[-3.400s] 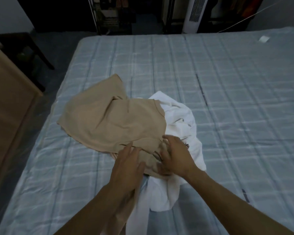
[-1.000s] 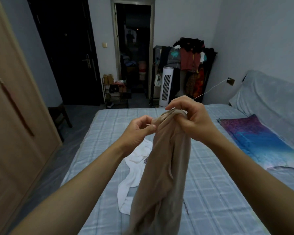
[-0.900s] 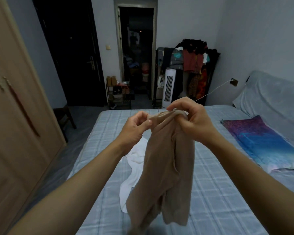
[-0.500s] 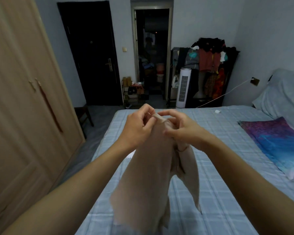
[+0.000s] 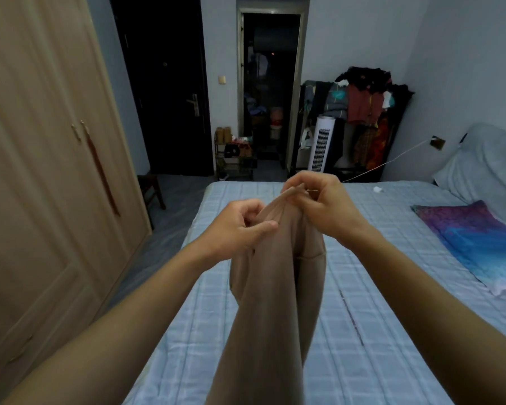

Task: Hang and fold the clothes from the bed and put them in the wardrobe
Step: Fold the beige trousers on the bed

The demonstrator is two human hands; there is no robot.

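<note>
The beige garment hung bunched in the air above the bed, clear of the sheet, its lower end running out of the bottom of the view. The right hand pinched the topmost edge of the cloth between thumb and fingertips, the other fingers curled in. The left hand, slightly lower and just beside it, gripped a fold of the same garment with its fingers closed and thumb laid across. Both bare forearms reached in from the near edge.

The bed wore a pale blue sheet with a checked pattern, lightly creased, with a dark line running along it below the garment. On the bed's far right side lay a purple and blue cloth, flat; beyond that, a grey-covered pillow or headboard stood at the wall. A small white object sat near the bed's far edge; too small to identify.

Left of the bed stood the wooden wardrobe, doors shut, with a strip of grey floor between. Beyond the bed's far edge: a dark closed door, an open doorway into an unlit space, a low shoe rack, a white tower fan, and a crowded clothes rack. A thin white cable ran from a wall socket toward the bed. The light was dim and bluish.
</note>
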